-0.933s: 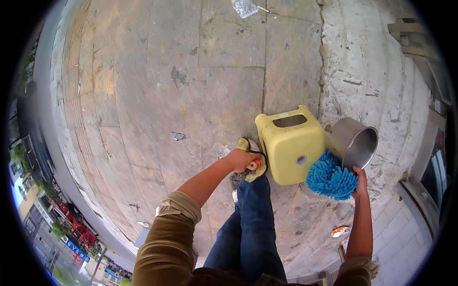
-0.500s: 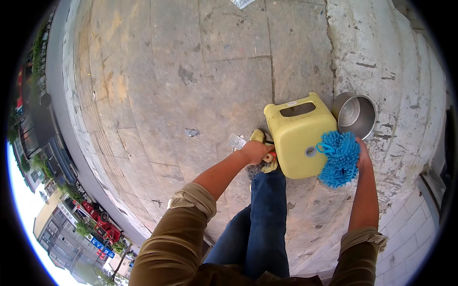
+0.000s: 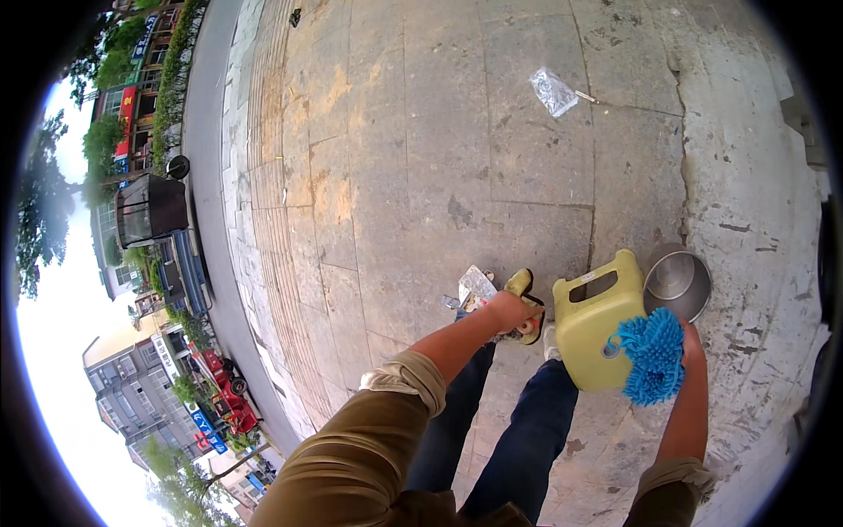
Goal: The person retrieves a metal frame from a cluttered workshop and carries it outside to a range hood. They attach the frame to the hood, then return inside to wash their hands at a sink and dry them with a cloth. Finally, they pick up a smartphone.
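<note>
My left hand is closed around a small bundle of yellow, orange and white pieces, with a crumpled clear wrapper sticking out beside it. My right hand grips a fluffy blue wash mitt. A yellow plastic canister with a moulded handle hangs tilted against the mitt. A round steel bowl sits just behind that hand. How the canister and bowl are gripped is hidden by the mitt. Both forearms come up from olive sleeves.
My legs in blue jeans stand on worn stone pavement. A clear plastic bag lies on the slabs ahead. A cracked concrete strip runs on the right. A road, a dark kiosk and buildings lie far left.
The view has swung and moved forward over the pavement; the plastic bag lies lower in the picture. The canister has tilted more. Both hands keep the same things.
</note>
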### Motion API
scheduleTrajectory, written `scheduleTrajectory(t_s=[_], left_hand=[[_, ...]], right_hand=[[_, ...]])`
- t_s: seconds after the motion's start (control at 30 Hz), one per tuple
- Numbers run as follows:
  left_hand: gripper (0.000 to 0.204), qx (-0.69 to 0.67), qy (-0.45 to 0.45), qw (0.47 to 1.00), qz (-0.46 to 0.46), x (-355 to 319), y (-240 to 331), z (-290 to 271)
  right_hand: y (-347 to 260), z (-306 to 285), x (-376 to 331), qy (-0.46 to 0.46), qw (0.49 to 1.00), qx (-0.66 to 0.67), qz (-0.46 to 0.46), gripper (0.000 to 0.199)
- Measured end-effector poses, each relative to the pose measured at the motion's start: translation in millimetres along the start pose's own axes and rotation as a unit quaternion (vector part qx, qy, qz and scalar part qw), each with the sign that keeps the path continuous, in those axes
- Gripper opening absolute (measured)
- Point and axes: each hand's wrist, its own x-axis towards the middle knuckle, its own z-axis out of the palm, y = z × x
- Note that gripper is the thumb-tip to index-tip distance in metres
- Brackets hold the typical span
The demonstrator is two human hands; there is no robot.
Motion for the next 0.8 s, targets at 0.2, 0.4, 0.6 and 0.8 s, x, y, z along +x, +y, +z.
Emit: scheduleTrajectory(t_s=[0.2,0.4,0.6,0.8], left_hand=[[0.068,0.034,0.054,0.995,-0.08,-19,-125,-78],[0.071,0.098,0.048,0.979,-0.17,25,-240,-152],[0.075,0.152,0.119,0.968,-0.162,158,-284,-259],[0.078,0.178,0.145,0.96,-0.158,302,-284,-294]], right_hand=[[-3,0,35,0.047,0.997,0.009,0.062,0.031],[31,-12,32,0.095,0.986,-0.015,0.133,0.029],[56,9,-26,0.152,0.978,-0.115,0.08,0.053],[73,5,-45,0.171,0.979,-0.073,0.086,0.067]])
